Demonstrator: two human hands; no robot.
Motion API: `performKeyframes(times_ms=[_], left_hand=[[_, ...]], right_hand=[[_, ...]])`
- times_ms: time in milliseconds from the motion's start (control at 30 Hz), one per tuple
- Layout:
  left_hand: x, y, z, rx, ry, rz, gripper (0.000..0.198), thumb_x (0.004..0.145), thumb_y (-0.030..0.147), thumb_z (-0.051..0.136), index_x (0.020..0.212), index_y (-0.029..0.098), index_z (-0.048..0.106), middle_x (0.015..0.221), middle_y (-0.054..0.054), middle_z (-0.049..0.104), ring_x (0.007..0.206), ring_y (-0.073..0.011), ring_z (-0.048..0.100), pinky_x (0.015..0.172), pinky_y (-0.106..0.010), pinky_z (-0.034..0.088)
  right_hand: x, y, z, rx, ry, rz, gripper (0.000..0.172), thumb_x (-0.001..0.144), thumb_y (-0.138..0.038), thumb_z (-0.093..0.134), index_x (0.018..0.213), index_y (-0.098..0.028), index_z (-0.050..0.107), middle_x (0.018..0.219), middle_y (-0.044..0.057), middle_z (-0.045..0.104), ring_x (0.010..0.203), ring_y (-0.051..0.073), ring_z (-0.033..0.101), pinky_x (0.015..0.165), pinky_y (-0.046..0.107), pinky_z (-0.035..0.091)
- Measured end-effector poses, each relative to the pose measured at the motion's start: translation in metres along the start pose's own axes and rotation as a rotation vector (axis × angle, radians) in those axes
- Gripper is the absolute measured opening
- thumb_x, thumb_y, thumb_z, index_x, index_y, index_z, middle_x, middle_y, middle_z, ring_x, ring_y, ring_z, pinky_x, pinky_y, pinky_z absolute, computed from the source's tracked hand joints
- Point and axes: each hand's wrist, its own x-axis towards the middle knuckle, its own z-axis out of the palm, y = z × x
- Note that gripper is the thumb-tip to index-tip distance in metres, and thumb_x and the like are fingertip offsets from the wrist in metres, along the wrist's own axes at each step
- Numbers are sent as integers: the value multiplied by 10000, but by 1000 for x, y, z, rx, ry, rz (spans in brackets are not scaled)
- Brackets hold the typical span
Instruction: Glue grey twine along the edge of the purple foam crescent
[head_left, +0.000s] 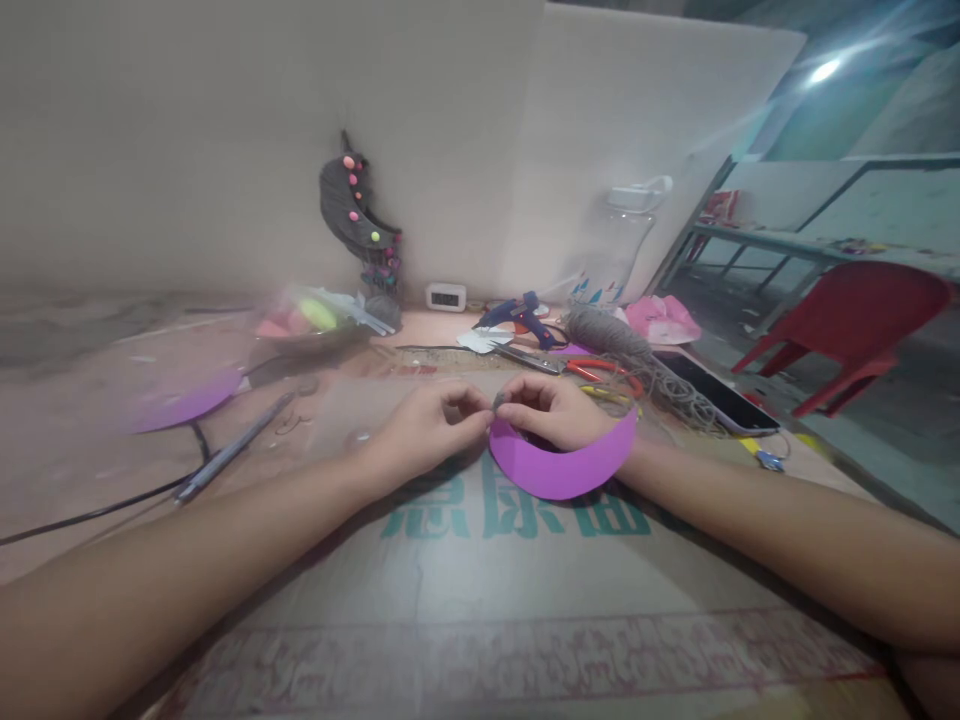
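The purple crescent (566, 475) was held over the printed sheet (360, 590), its curve hanging below the right hand (555, 405) and its far tip beside the right wrist. Its near tip was pinched by the thumb and forefinger of the left hand (442, 425). A bit of grey yarn (498, 401) was pinched between right thumb and forefinger at that same tip (finer detail was hidden by the fingers). Beyond the hands, a glue gun (517, 315) was noted beside a yarn ball (609, 330), with a phone (716, 390) to the right. At left, a purple disc (187, 400) was seen, blurred. A grey crescent (341, 205), dotted with coloured balls, was hung on the wall (465, 120) above the clock (445, 297).
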Motion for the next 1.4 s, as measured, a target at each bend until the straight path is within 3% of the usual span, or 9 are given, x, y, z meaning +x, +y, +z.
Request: performKeyframes(times_ms=[233,400,500,600,733,800,1067,1400], left_hand=[[1,4,1,-69,-6,-50,121,787,250,518,773,170,609,765,-17,643,757,-167,586,712,-284,454],[4,-6,0,-200,93,-107,84,812,236,473,756,187,512,657,28,533,607,-120,501,554,-238,398],[5,-9,-1,-272,148,-186,194,868,281,401,704,191,453,603,38,472,526,-108,439,473,-230,344],[5,-6,-1,-182,118,-117,308,898,382,412,683,176,491,618,21,498,579,-119,478,528,-242,377],[3,-3,1,-128,-14,-17,262,843,406,544,851,159,632,836,-29,656,811,-169,597,747,-280,454],[2,-4,2,-129,-50,-8,250,826,385,567,906,164,653,901,-39,679,852,-177,612,784,-286,460],[2,-4,2,-149,-39,-78,206,826,332,533,824,148,624,797,-28,652,744,-152,594,700,-256,454],[4,1,-1,-149,21,-95,201,802,338,553,764,152,617,737,-8,631,688,-136,555,646,-242,417]], right_hand=[[-1,-4,2,-37,-19,16,218,738,-364,644,743,-164,557,600,-38,548,528,80,480,504,224,372],[-1,-5,1,-33,-1,32,233,744,-376,644,755,-160,555,620,-35,552,542,80,481,526,227,379],[-1,-5,0,-6,10,41,256,729,-391,663,752,-161,553,630,-33,555,549,82,485,529,229,379],[0,-3,-1,24,8,54,279,715,-408,682,758,-163,554,636,-36,553,543,81,484,518,226,375],[0,2,-2,85,-15,50,316,723,-443,680,792,-166,543,638,-44,547,520,71,472,488,214,359],[0,4,-3,100,-28,35,331,723,-455,683,797,-166,539,619,-51,535,505,66,456,469,208,341],[2,5,0,134,38,-27,416,764,-572,607,810,-163,547,591,-48,508,443,52,399,407,212,268],[4,7,-3,173,66,-12,363,723,-473,696,768,-188,476,652,-45,558,422,45,405,393,208,290]])
